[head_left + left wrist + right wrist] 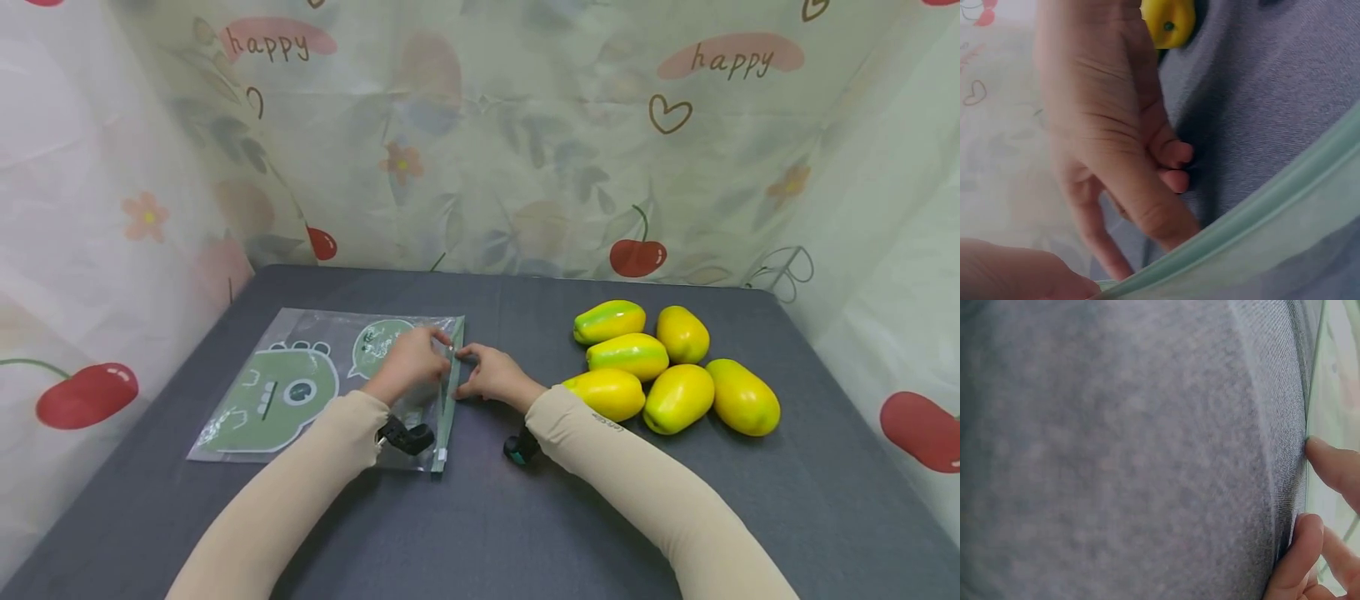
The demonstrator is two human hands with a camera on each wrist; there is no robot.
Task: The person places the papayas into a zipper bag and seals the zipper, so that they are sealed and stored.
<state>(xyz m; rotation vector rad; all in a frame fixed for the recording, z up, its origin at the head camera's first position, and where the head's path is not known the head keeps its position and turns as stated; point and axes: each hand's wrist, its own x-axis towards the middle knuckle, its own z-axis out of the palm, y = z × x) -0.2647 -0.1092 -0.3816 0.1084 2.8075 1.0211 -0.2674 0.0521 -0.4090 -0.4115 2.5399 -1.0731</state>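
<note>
A clear zip bag (258,400) with a green cartoon print and a green closure strip (447,408) lies flat on the table. My left hand (408,364) reaches over the bag and pinches its strip edge, its thumb (1029,275) showing in the left wrist view. Facing it, my right hand (497,377) has thumb and forefinger at the same strip, their tips apart and partly hidden behind it in the left wrist view. Whether it grips the edge is unclear. In the right wrist view, fingertips (1307,534) touch the bag's edge.
Several yellow papaya-like fruits (678,398) lie grouped beyond my right forearm, some tinged green. A white slider (441,455) sits at the strip's near end. Grey cloth covers the table (517,517); a printed curtain (480,167) hangs behind and at both sides.
</note>
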